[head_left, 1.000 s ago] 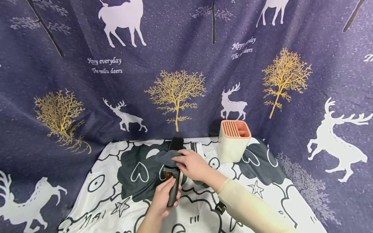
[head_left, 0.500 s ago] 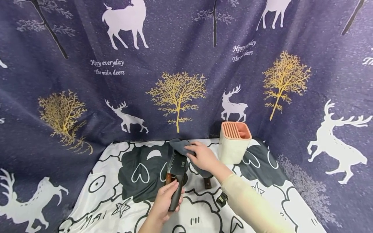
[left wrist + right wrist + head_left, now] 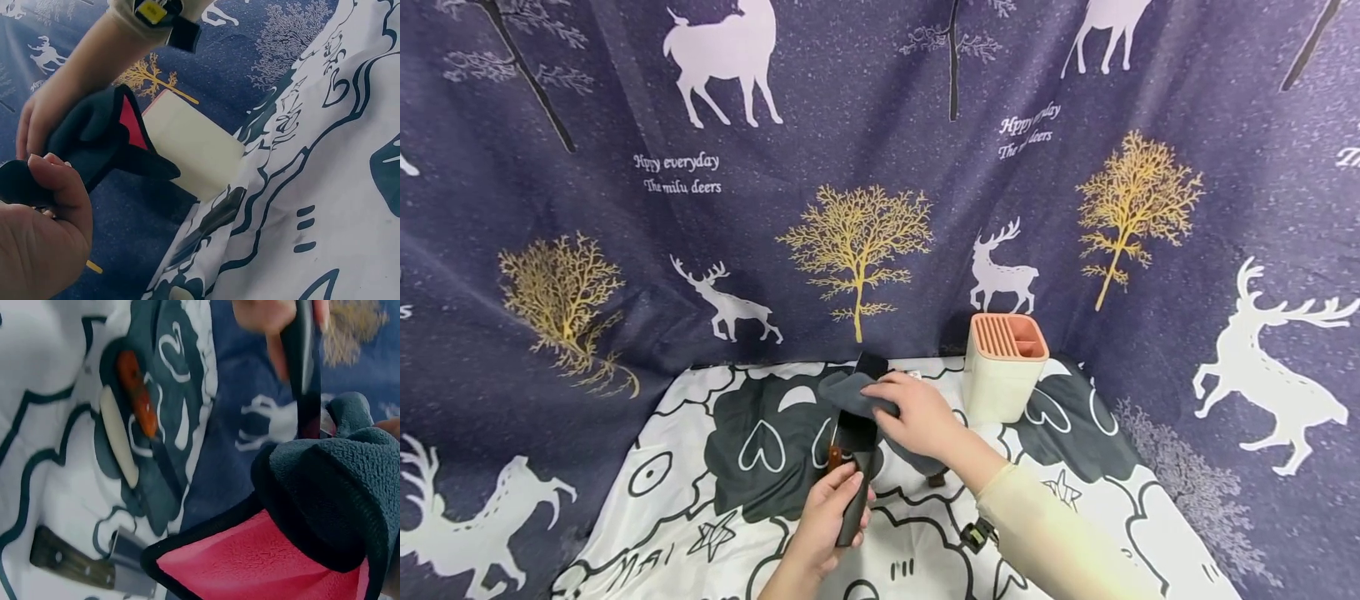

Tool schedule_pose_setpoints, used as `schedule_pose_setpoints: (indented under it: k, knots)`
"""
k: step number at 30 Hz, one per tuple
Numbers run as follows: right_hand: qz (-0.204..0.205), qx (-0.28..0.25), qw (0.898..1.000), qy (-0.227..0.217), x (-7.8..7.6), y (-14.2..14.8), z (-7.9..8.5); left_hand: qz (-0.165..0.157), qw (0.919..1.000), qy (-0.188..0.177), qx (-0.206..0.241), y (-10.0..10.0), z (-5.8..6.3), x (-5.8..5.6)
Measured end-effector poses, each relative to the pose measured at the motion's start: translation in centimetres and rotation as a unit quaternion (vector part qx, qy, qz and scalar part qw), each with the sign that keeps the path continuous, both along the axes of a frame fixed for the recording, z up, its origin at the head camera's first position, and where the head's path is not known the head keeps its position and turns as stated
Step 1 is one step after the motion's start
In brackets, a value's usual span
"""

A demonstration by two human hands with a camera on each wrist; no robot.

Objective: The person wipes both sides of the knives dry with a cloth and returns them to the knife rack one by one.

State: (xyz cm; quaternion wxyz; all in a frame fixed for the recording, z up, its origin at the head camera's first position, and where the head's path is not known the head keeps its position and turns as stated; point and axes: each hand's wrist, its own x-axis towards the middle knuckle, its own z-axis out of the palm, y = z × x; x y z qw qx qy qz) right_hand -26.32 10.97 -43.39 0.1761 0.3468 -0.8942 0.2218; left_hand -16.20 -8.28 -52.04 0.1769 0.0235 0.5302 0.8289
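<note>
A black knife with a broad blade is held up off the bedding, its black handle (image 3: 852, 512) gripped by my left hand (image 3: 820, 521). My right hand (image 3: 921, 418) holds a grey cloth (image 3: 848, 393) folded round the blade. The blade's end (image 3: 871, 364) shows above the cloth and a dark stretch shows below it. In the right wrist view the cloth's red-pink reverse (image 3: 250, 559) and black edging hang open. The knife (image 3: 300, 369) runs into the fold there. The left wrist view also shows the cloth (image 3: 94, 125) at my right hand.
Below lie a knife with an orange-brown wooden handle (image 3: 139, 397), a cream-coloured handle (image 3: 117, 434) and a dark wooden-handled knife (image 3: 75, 559). A cream knife block (image 3: 1003, 387) with an orange slotted top stands at the back right. A deer-print curtain (image 3: 880, 167) hangs behind.
The cloth went up to the blade's end by half a second ago, uncovering most of the blade. Now it is back down around the middle. The left hand keeps its grip, slightly shifted.
</note>
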Motion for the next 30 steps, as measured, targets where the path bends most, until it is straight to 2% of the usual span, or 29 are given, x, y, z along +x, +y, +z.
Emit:
schedule_pose_setpoints:
  k: [4,8,11,14,20,30]
  knots:
    - [0.037,0.027,0.999,0.015,1.3,-1.0,-0.1,0.001,0.9999,0.009,0.005,0.1,-0.1,-0.2]
    - [0.067,0.054,0.996,-0.003,2.2,-1.7,-0.6,-0.004,0.9999,0.007,0.01,0.0,-0.2,-0.3]
    - [0.074,0.072,0.995,-0.009,2.5,-1.9,-0.9,-0.01,0.9998,-0.001,0.014,-0.1,-0.2,-0.1]
    - [0.067,0.081,0.994,0.002,2.4,-2.0,-1.1,-0.014,0.9997,-0.007,0.016,-0.2,0.0,0.2]
    - [0.03,0.079,0.996,0.023,1.3,-1.5,-1.1,-0.024,0.9995,-0.007,0.019,-0.3,0.6,0.6]
    - [-0.044,0.048,0.998,-0.024,-2.2,0.3,-0.9,-0.061,0.9976,0.011,0.032,-0.1,0.7,1.5]
